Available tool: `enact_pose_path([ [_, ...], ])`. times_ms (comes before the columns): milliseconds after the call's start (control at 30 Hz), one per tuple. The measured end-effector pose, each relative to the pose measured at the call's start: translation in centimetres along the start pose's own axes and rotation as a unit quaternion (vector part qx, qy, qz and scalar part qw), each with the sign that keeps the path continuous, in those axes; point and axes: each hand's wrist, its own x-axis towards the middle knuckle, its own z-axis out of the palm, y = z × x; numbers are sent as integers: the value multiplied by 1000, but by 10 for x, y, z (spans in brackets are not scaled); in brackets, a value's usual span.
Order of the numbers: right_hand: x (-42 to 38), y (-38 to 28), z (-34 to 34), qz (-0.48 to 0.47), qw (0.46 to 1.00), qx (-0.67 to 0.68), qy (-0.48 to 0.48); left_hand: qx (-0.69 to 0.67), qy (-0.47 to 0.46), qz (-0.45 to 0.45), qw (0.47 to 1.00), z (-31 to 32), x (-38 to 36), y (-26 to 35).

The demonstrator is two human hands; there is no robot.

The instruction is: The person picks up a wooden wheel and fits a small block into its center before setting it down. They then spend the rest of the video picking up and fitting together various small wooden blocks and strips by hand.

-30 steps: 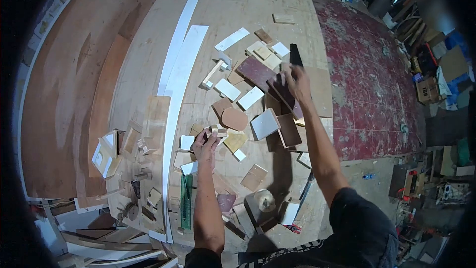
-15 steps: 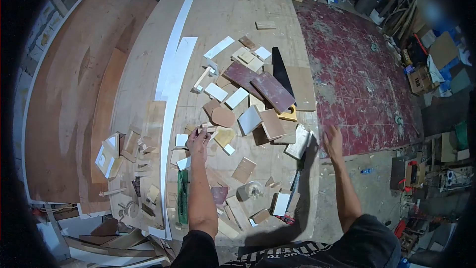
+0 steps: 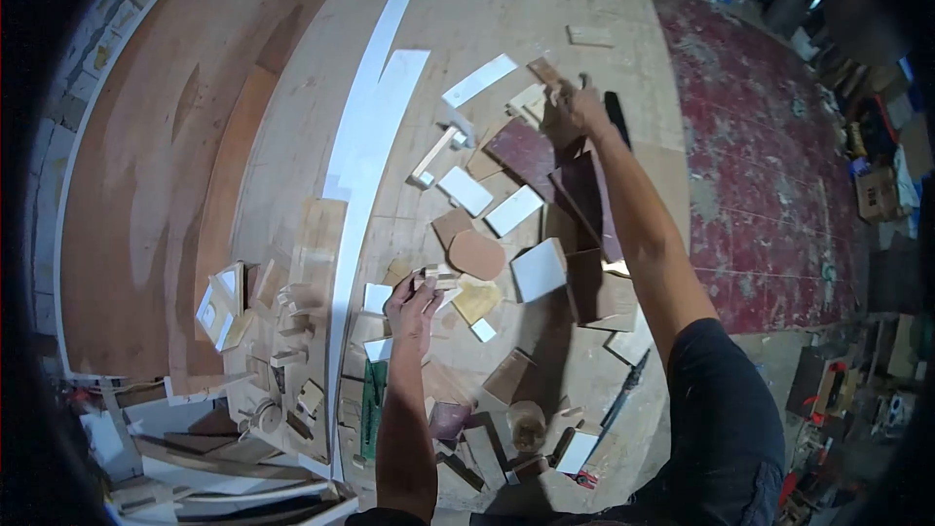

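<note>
My left hand (image 3: 412,309) is closed on a small pale wooden block (image 3: 441,279) near the middle of the bench. Close to it lie an octagonal tan wood piece (image 3: 476,254), a yellowish offcut (image 3: 476,301) and a small white square (image 3: 483,330). My right hand (image 3: 584,109) reaches over the far end of the pile. Beside its fingers are a brown strip of wood (image 3: 547,72) and a pale block (image 3: 529,102). Its fingertips are dark and smeared, so I cannot make out a grip. Below that arm, a dark red board (image 3: 579,197) stands tilted.
Many offcuts cover the wooden bench (image 3: 487,0). A long white strip (image 3: 362,166) runs along its left. A green tool (image 3: 373,407), a clear round container (image 3: 527,426) and a handsaw's black blade (image 3: 617,120) are within the spread. Wooden assemblies (image 3: 265,419) stand at left.
My right hand has swung from beyond the bench's right edge to the far side of the pile. The left hand keeps its block. The view has shifted.
</note>
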Motion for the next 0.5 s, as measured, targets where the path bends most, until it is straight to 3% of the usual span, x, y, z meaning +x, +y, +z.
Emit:
enact_pose_path([
  [67,17,-9,4,23,996,70,-44,-10,-15,-14,1000,0,1,1],
  [233,15,-44,-29,87,987,-1,-135,-4,-27,-9,1000,-7,3,-3],
  [333,25,-14,-22,32,997,74,-15,-5,-25,-6,1000,-6,2,-2],
  [367,21,-11,-25,29,997,68,-17,-3,-20,-6,1000,-3,1,0],
  [400,9,-13,-41,27,968,250,19,-10,-24,-8,1000,-5,2,-2],
  [433,-8,-17,-62,24,905,421,54,-8,-17,-5,1000,-7,4,-4],
  [467,-34,-38,-89,56,841,536,50,-5,-15,-2,1000,-6,3,-4],
  [500,-60,-44,-111,47,843,533,54,-11,-11,-3,1000,-2,1,-1],
])
